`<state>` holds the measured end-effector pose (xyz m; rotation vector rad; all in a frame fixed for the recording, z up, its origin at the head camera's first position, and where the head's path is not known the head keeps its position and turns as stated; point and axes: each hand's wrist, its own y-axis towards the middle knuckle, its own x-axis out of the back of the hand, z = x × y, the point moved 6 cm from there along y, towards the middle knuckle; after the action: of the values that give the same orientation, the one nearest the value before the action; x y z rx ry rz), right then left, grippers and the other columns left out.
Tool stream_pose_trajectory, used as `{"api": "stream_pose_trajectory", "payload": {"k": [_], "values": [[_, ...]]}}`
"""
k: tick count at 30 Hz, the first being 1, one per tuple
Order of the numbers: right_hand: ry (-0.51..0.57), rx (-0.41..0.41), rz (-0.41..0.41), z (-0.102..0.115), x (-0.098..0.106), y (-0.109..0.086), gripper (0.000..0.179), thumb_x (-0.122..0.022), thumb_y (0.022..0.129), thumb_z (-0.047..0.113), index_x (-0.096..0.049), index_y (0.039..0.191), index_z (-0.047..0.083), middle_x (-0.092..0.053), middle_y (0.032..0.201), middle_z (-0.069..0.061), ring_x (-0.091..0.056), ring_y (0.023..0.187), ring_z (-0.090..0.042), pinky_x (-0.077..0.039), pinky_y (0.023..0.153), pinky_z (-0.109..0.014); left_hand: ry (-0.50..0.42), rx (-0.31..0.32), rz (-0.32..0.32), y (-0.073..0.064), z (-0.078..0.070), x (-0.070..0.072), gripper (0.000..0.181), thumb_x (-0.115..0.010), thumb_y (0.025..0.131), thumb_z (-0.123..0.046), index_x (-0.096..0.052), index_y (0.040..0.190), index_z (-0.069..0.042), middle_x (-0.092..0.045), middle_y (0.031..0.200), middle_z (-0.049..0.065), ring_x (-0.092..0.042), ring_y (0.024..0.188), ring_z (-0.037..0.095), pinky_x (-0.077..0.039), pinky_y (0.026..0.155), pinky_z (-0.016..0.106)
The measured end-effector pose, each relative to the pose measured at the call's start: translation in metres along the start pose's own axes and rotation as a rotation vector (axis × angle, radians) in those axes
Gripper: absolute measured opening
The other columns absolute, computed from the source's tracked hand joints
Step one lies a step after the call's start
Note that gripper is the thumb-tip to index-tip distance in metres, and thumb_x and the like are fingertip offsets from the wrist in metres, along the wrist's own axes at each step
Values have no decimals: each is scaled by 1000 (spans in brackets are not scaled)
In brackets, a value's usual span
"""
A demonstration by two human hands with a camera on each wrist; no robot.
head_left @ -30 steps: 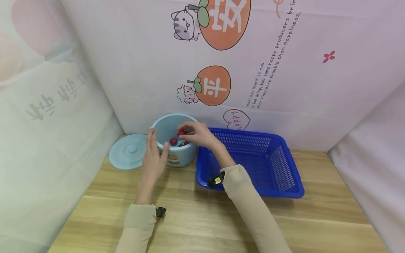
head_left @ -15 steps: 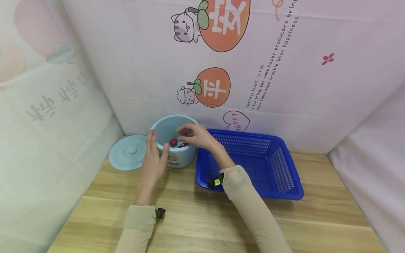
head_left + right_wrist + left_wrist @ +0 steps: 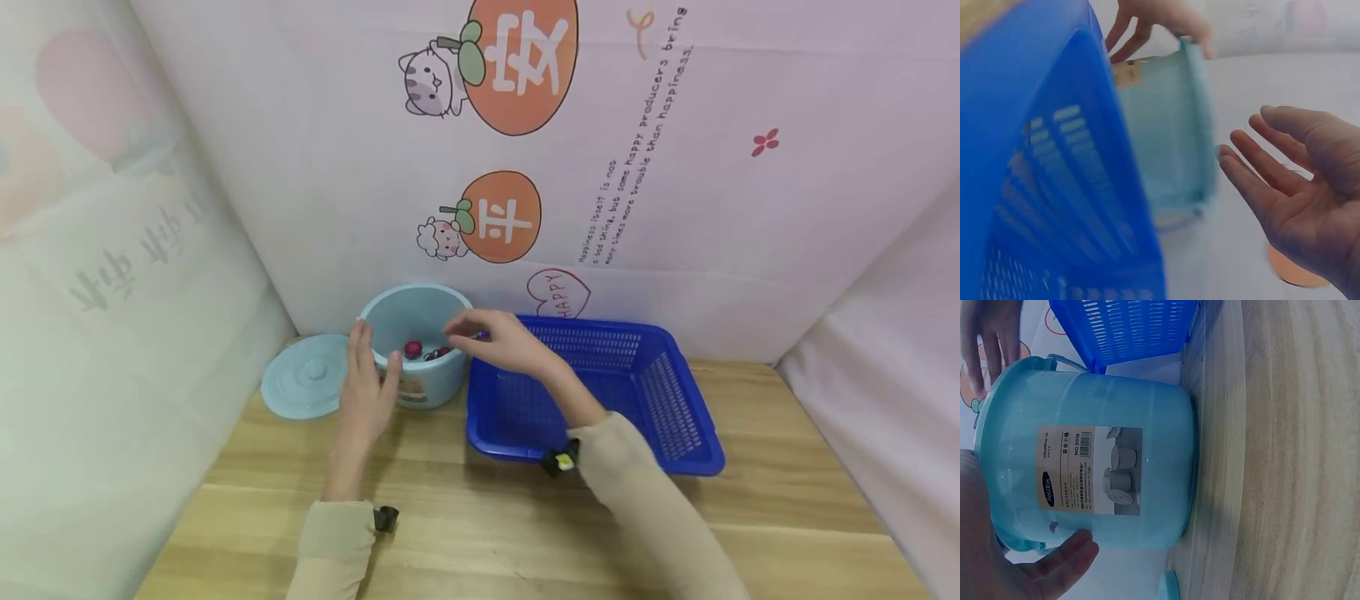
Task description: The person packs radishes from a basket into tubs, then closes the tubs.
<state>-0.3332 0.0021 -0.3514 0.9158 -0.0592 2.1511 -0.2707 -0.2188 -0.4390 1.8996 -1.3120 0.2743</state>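
Observation:
A light blue bucket [image 3: 431,383] stands upright near the back wall, with a paper label on its front. Down inside it lie a red ball [image 3: 412,349] and a small red-and-dark item [image 3: 437,353], partly behind the rim. My left hand [image 3: 365,387] rests against the bucket's left front side, fingers extended along the wall and thumb by the rim. My right hand [image 3: 506,340] hovers at the bucket's right rim, over the edge of a blue basket. In the right wrist view the right hand's fingers [image 3: 1254,165] spread loosely and hold nothing.
The blue perforated basket [image 3: 480,433] sits right of the bucket on the wooden table [image 3: 450,533]. A round light blue lid [image 3: 303,383] lies at the left. Printed cloth [image 3: 337,167] hangs behind and on both sides.
The right hand held a red ball inside the bucket a second ago; it has let go and drawn out to the right, over the rim. The left hand stays against the bucket.

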Motion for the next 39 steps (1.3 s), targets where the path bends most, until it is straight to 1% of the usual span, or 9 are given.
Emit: {"api": "stream_pose_trajectory", "payload": {"k": [6,11,17,19,22,25,29,33,39], "values": [[-36,-29,-26,9,39,-63,24,-69,105,22,-74,126,11,-74,125,-4,-68,117,-18,-56,102,-39,0,24,-7,-4,-1,-2,71,-46,113,-42,-22,167,-5,-13,176,9,-48,140,49,-51,89,68],[-37,-89,-44,-4,48,-102,26,-69,105,24,-73,129,15,-72,128,0,-67,120,-20,-54,104,-42,3,36,-14,-7,4,4,74,-42,113,-48,-10,171,-12,-11,176,14,-47,138,55,-51,84,70],[-19,-121,-77,-16,42,-139,33,-68,106,28,-68,137,18,-68,136,2,-63,130,-25,-51,108,-49,52,102,-158,-13,30,29,79,-34,111,-58,-16,167,-6,-10,172,23,-48,130,59,-51,80,73],[-82,-130,-98,-17,45,-147,38,-66,107,31,-65,143,20,-65,142,2,-59,136,-26,-48,110,-52,124,181,-109,-10,49,39,80,-34,111,-59,-18,167,-4,-7,172,24,-37,140,58,-45,94,75],[-188,-175,-118,-18,53,-155,51,-62,108,39,-54,155,20,-55,155,-2,-48,146,-30,-41,116,-57,260,315,107,-1,83,46,87,-31,110,-60,-10,167,2,5,172,30,-8,152,61,-19,114,79],[-266,-245,-126,-23,59,-156,66,-58,108,48,-37,166,23,-39,167,-9,-32,155,-36,-28,120,-66,360,403,300,6,116,47,91,-29,109,-62,-9,166,7,12,167,39,6,151,65,-1,116,80],[-346,-315,-103,-34,55,-153,79,-56,106,57,-22,171,27,-23,172,-21,-17,157,-49,-15,119,-76,407,502,424,10,151,49,84,-33,109,-56,-15,165,4,14,163,44,11,149,67,-1,113,84],[-389,-343,-65,-45,53,-152,82,-55,106,58,-19,171,24,-23,170,-27,-16,155,-55,-12,118,-78,458,534,456,14,166,45,75,-36,109,-53,-22,167,-7,9,166,41,7,146,72,-10,106,89],[-332,-378,-29,-53,55,-162,81,-53,108,56,-17,172,23,-24,171,-24,-16,156,-52,-15,118,-77,403,541,367,24,157,45,62,-51,107,-43,-41,153,-2,-4,164,44,1,139,80,-12,104,90]]}}
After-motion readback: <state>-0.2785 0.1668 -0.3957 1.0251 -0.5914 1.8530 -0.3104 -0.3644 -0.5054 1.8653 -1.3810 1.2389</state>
